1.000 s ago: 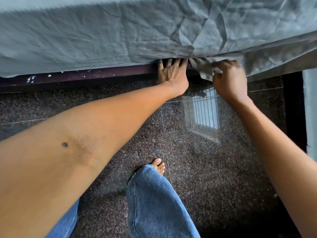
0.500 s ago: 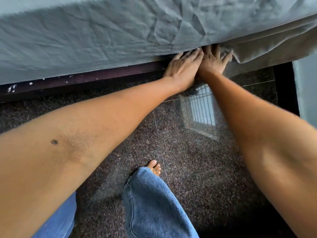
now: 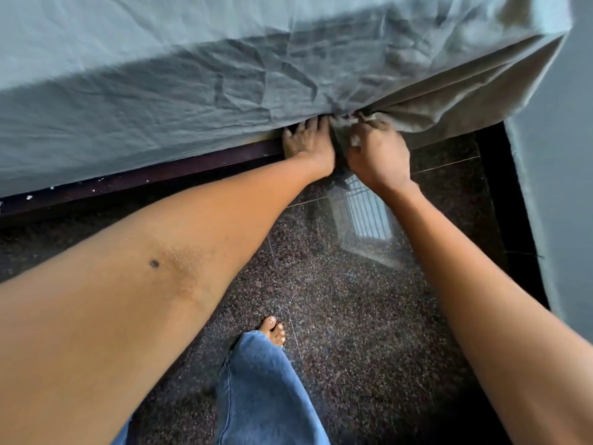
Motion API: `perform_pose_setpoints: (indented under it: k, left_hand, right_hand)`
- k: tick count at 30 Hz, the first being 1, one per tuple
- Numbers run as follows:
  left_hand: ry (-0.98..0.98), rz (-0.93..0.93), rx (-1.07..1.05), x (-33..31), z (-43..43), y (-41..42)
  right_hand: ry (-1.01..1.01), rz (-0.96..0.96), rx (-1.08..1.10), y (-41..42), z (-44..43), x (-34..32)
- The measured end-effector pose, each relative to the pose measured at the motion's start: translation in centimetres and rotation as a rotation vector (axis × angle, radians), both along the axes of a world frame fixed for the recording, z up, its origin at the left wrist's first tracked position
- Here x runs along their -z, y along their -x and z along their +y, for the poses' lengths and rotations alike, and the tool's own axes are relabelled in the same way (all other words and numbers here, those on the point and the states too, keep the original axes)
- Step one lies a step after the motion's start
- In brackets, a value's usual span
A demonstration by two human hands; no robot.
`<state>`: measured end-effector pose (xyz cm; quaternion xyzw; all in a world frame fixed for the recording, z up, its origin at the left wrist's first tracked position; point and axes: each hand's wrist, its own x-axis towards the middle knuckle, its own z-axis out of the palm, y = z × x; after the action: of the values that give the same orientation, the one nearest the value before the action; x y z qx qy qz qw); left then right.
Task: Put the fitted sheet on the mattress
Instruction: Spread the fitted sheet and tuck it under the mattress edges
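Speckled stone floor (image 3: 353, 316) beside dark bed frame (image 3: 160, 175). Left hand (image 3: 308, 144) fingers straight, tucked under fitted sheet (image 3: 224, 91) edge; right hand (image 3: 380, 155) fingers curled, gripping bunched sheet.

Grey fitted sheet (image 3: 167, 91) covering bed (image 3: 179, 170), speckled stone floor (image 3: 369, 316)

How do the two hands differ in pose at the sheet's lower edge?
The left hand lies flat, fingers straight, tips tucked under the fitted sheet; the right hand is curled. The left hand holds nothing; the right hand grips a bunched fold of it. Both meet at the sheet's lower edge.
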<state>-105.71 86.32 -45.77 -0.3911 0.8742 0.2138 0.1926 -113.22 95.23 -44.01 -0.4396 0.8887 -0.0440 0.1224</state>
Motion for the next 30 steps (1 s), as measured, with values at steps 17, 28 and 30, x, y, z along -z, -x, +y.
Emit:
perform_pose_setpoints:
  k: [17,28,30]
  left_hand:
    - [-0.145,0.187,0.442,-1.2,-1.6,3.1]
    - [-0.138,0.042,0.435,-0.4,-0.3,4.4]
    - [-0.061,0.124,0.564,-2.6,0.7,4.1]
  right_hand:
    - [-0.409,-0.004,0.28,4.6,-3.1,2.8]
    - [0.074,0.094,0.387,0.8,1.1,-0.3]
    - [0.153,-0.001,0.544,0.1,2.4,-2.0]
